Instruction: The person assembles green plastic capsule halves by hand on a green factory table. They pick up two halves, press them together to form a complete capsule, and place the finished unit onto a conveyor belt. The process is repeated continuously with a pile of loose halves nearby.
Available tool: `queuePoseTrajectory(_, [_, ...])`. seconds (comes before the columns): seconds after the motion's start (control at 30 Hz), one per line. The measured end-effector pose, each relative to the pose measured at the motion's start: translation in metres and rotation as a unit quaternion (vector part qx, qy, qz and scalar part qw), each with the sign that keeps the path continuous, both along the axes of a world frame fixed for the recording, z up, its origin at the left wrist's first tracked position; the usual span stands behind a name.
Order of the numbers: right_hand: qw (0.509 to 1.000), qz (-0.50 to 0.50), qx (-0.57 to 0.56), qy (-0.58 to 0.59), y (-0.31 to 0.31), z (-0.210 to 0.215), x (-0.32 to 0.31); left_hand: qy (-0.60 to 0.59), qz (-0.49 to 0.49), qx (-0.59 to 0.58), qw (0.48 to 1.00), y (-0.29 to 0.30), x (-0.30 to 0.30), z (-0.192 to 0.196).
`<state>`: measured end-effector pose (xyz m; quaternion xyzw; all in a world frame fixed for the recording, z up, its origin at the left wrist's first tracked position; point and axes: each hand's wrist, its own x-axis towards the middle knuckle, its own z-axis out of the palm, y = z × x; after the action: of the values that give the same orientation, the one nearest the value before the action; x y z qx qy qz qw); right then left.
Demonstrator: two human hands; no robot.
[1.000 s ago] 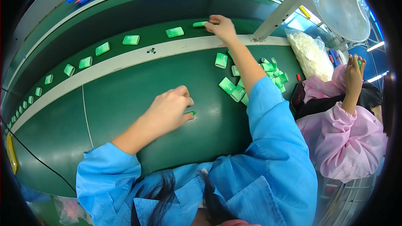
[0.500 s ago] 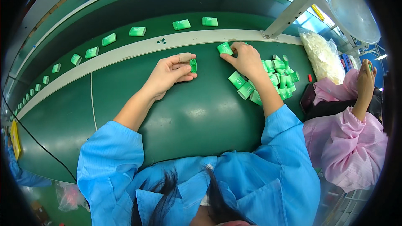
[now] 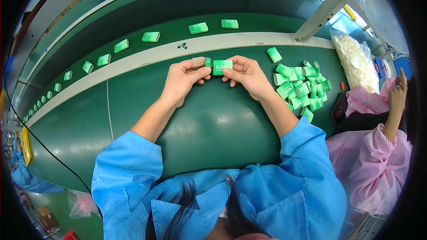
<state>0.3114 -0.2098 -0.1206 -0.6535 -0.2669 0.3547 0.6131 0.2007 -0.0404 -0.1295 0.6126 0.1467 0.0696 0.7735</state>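
Note:
My left hand [image 3: 183,80], a tan wrap on one finger, pinches a small dark green oval plastic piece [image 3: 207,62]. Facing it, my right hand [image 3: 247,75] grips a flat green sleeve-like casing [image 3: 222,67] with white lettering. The two parts are close together, end to end, above the green table; whether they touch is hard to see. To the right lies a heap of similar green casings [image 3: 302,90], some showing open ends. A single casing [image 3: 274,54] rests just beyond the heap.
Past a pale rail [image 3: 213,40], several green casings [image 3: 151,37] lie in a curved row along a green strip. A clear bag of whitish pieces [image 3: 353,60] and a metal post [image 3: 327,11] stand right. A person in pink sleeves [image 3: 378,164] sits there. A black cable [image 3: 49,158] crosses the left.
My right hand has come from the heap to the middle, bringing a green casing to the piece in my left hand. My left hand still holds its piece.

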Motion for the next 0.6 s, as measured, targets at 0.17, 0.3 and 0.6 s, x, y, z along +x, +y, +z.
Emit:
queuePoseTrajectory(0.17, [1.0, 0.001, 0.031, 0.004, 0.001, -0.003, 0.002, -0.036, 0.037, 0.063, 0.997, -0.006, 0.0, -0.007])
queuePoseTrajectory(0.3, [0.998, 0.007, 0.054, 0.005, 0.002, -0.005, 0.0, -0.031, 0.039, 0.044, 0.998, -0.01, 0.001, -0.004])
queuePoseTrajectory(0.6, [0.995, -0.014, 0.073, -0.066, -0.003, -0.011, -0.002, -0.043, 0.024, 0.144, 0.988, -0.008, 0.002, -0.005])
